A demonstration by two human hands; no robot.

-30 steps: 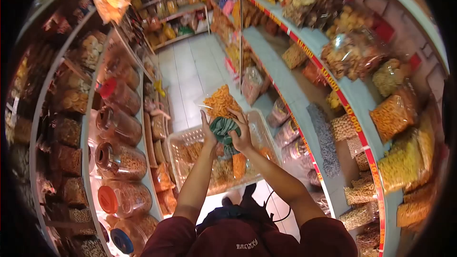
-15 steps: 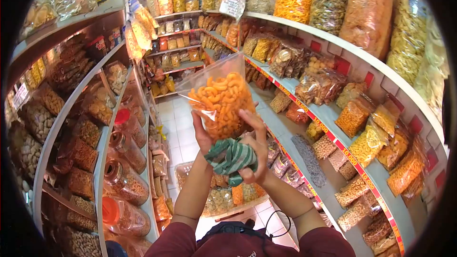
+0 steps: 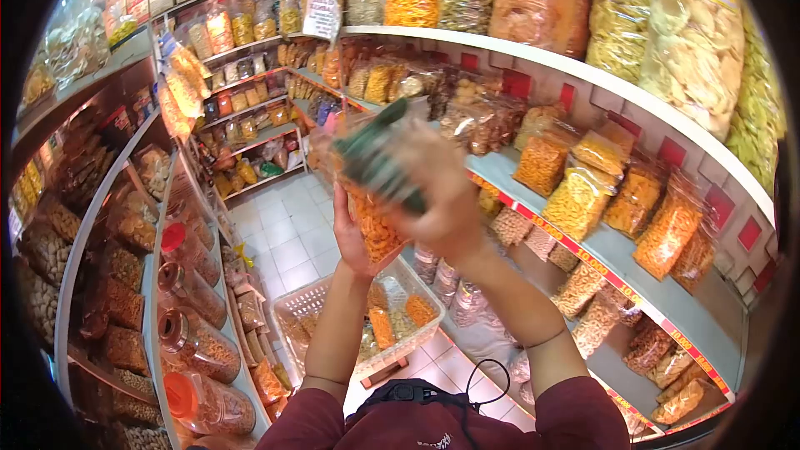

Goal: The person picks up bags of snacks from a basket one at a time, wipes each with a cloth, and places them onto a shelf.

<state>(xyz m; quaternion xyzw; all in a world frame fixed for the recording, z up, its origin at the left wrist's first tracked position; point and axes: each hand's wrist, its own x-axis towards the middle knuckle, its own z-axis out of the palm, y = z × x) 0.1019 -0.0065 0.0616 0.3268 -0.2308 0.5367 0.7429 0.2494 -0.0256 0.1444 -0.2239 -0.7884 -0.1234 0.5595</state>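
In my left hand (image 3: 352, 242) is a clear plastic bag of orange curled snacks (image 3: 377, 229), held up from its left side and underneath. My right hand (image 3: 450, 200), smeared by motion, grips a green striped cloth (image 3: 379, 158) against the front of the bag. Cloth and fingers hide much of the bag's upper part. Below the hands stands a white plastic basket (image 3: 289, 325) with several bagged snacks inside.
Shelves of packed snacks line the right, among them a yellow snack bag (image 3: 577, 202) above the price strip (image 3: 575, 242). Clear jars, one with an orange lid (image 3: 185, 394), fill the left shelf. White floor tiles (image 3: 287, 237) run between.
My right hand has brought the cloth up from under the bag to its front. The bag sits slightly lower. The view has turned right, showing more of the basket and right shelves.
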